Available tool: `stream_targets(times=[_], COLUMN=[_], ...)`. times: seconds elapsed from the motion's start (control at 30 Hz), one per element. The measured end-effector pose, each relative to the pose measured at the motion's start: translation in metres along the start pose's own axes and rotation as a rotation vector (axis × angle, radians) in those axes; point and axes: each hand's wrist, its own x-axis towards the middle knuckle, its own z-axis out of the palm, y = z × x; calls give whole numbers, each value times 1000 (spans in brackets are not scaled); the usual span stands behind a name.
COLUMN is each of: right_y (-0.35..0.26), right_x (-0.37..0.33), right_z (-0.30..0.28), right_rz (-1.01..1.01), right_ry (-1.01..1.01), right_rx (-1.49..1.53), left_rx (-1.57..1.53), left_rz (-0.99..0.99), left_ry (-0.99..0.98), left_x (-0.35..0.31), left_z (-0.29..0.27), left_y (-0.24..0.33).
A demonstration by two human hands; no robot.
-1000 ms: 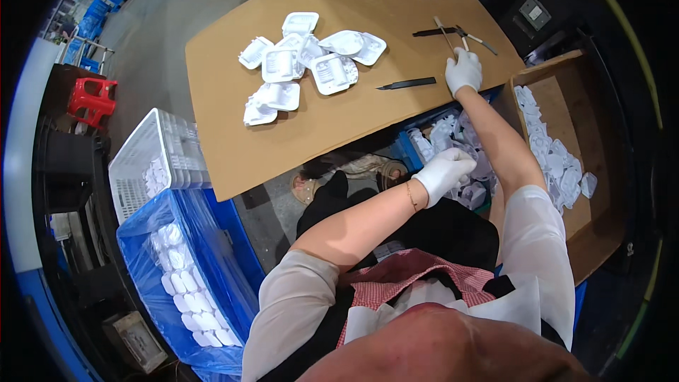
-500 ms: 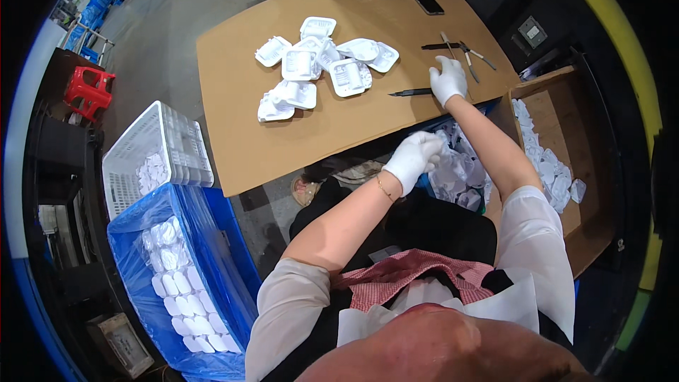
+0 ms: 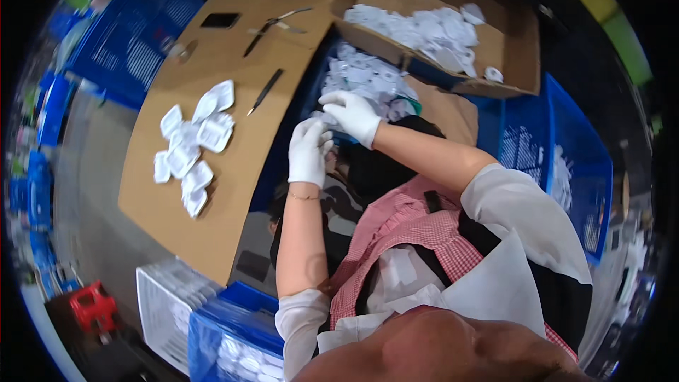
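Note:
Both my hands wear white gloves and meet over the near edge of the table, beside a blue bin [image 3: 332, 71] of small white plastic parts [image 3: 368, 74]. My left hand [image 3: 308, 154] is closed, its fingertips curled around something small and pale that I cannot make out. Close against it, my right hand [image 3: 353, 119] has its fingers apart and slightly bent, almost touching the left fingertips. On the cardboard-coloured tabletop [image 3: 170, 219] lies a black pen-shaped tool [image 3: 266, 92] with a pointed tip. Beyond it sits a loose cluster of white moulded plastic pieces [image 3: 184, 148].
A cardboard box [image 3: 515, 64] with more white parts stands beyond the bin. Several slim tools [image 3: 272, 26], a phone [image 3: 220, 20] and a blurred jar [image 3: 180, 51] rest on the table. Blue crates [image 3: 581, 170], a white crate [image 3: 170, 304] and a lined blue bin [image 3: 212, 311] stand around.
The view has swung to the right. My right hand has left the black pen-shaped tool on the table and come to my left hand, which stays closed.

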Motion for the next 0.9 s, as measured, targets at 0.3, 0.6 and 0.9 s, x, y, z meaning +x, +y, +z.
stream_targets(times=[0.3,0.6,0.9], right_y=[-7,23,88], right_x=[-60,-22,63], right_z=[-94,-227,-334], right_rz=[111,-97,440], right_ry=[-35,444,317], right_rx=[249,-613,-1041], left_rx=[151,215,230], left_rz=[-175,-266,-292], left_ry=[-170,-64,-208], left_x=[13,53,90], left_z=[23,44,61], left_y=[-38,-52,-79])
